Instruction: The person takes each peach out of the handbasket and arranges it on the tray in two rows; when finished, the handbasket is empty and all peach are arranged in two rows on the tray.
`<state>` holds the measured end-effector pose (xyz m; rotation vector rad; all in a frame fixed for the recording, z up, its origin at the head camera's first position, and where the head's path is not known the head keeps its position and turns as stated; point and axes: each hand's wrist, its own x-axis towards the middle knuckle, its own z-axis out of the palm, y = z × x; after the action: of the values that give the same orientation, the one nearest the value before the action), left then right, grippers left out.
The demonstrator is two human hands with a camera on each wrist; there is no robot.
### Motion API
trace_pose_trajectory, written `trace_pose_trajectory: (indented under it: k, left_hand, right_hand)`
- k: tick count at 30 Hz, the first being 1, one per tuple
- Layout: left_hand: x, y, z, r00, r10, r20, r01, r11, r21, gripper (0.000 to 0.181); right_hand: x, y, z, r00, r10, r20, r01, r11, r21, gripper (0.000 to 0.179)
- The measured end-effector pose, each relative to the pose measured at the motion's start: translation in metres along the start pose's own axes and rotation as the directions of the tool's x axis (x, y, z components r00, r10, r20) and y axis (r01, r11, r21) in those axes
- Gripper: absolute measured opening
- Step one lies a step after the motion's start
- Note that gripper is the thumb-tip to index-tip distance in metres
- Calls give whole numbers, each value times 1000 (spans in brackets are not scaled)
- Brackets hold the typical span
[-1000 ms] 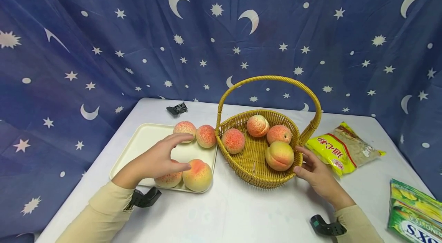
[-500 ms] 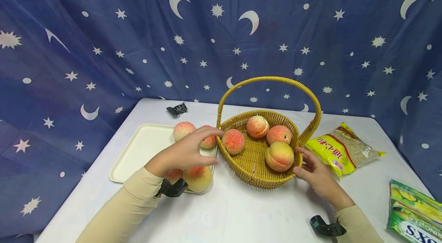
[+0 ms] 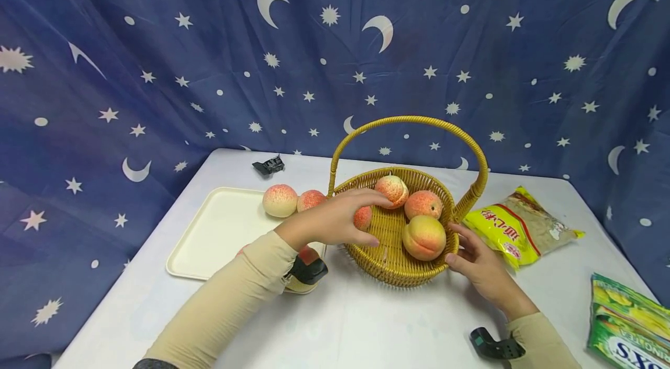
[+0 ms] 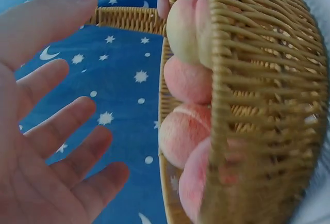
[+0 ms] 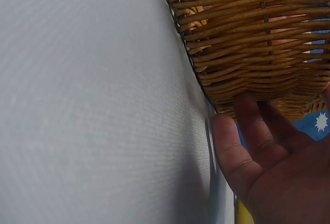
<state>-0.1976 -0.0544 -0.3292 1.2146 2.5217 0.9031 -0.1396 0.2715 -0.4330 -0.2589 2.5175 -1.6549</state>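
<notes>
My left hand [image 3: 335, 219] hangs over the left rim of the wicker basket [image 3: 384, 267], fingers spread and nothing between them. Below and around it lie several peaches; one peach [image 3: 363, 217] is partly covered by the hand. A peach with a pale top [image 3: 391, 191], a reddish peach [image 3: 423, 204] and a larger yellow peach [image 3: 424, 237] sit farther right inside the basket. At the right rim my right hand [image 3: 478, 267] rests against the basket. In the right wrist view its loosely extended fingers [image 5: 252, 126] touch the outer wickerwork.
A cream tray [image 3: 209, 229] stands left of the basket, with a pale red peach [image 3: 280, 201] and more peaches partly behind the left arm. A yellow food bag [image 3: 515, 229] and a green packet [image 3: 628, 322] lie to the right. A small black object [image 3: 269, 166] sits behind the tray.
My left hand has moved right, from above the peaches on the tray to over the basket's left side, staying without a peach. My right hand stays at the basket's right rim.
</notes>
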Motion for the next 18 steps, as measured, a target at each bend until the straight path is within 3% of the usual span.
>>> trace_pose_trajectory:
  k: [9, 18]
  left_hand:
    - [40, 5, 15, 990, 90, 108, -96, 994, 58, 63]
    - [66, 5, 34, 982, 73, 173, -87, 993, 77, 66]
  right_hand:
    - [0, 2, 1, 1000, 2, 4, -2, 1000, 27, 68]
    - [0, 0, 0, 1000, 21, 5, -21, 1000, 1, 70]
